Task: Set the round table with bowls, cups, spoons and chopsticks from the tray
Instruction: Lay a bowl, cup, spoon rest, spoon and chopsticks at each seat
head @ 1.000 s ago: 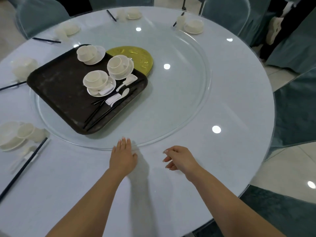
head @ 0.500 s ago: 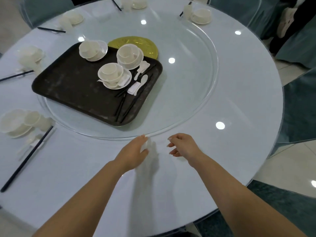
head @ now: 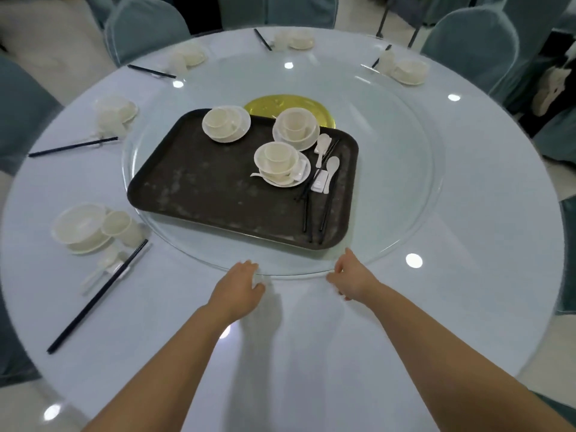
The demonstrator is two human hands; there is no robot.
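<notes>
Lighting: bright, even, from overhead lamps. Round white glare spots dot the table (head: 467, 307) and the glass turntable (head: 389, 120), the strongest at the near right edge of the glass.

Shadows: soft and pale; two faint grey streaks lie on the cloth under the forearms, and a thin dark band runs beneath the near edge of the tray (head: 202, 188).

Exposure: white dishes at the left and far places wash out, their edges melting into the cloth.

Sharpness: centre fairly crisp; slight smear overall, stronger toward the far rim.

Distortion: wide-angle bowing; the table edge curves steeply and the chairs (head: 143, 29) lean at the corners.
</notes>
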